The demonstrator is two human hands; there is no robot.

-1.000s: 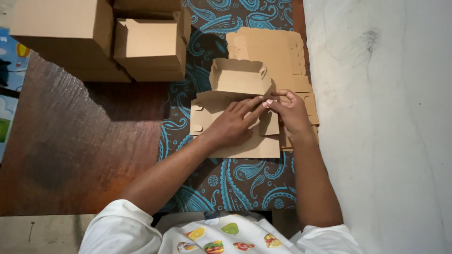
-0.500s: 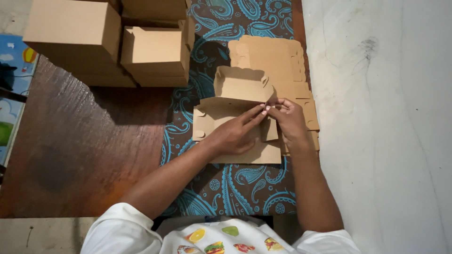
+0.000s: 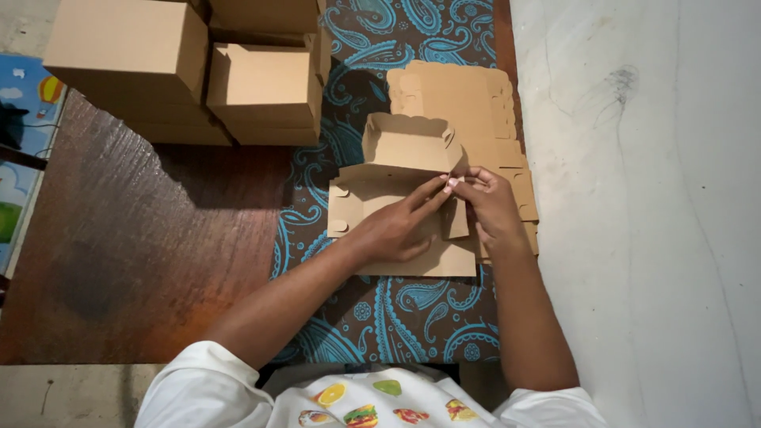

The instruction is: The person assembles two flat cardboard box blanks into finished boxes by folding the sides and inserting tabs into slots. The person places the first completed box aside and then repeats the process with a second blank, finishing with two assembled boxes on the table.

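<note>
A half-folded brown cardboard box (image 3: 408, 147) lies on a blue paisley cloth (image 3: 396, 309); its far part stands up as a tray while its near flap lies flat. My left hand (image 3: 396, 226) presses on the flat flap, fingers stretched toward the box's right corner. My right hand (image 3: 491, 202) pinches the small side flap at that corner, fingertips meeting those of the left hand. A stack of flat unfolded box blanks (image 3: 468, 99) lies just beyond and under the right hand.
Several folded brown boxes (image 3: 261, 87) stand at the far left on a dark wooden surface (image 3: 143, 269). A grey concrete floor (image 3: 650, 222) fills the right side. A colourful mat (image 3: 20, 150) shows at the left edge.
Both hands have stayed on the box's right corner; the fingertips have closed in on the side flap. The view has shifted slightly, showing more of the folded boxes at the far left.
</note>
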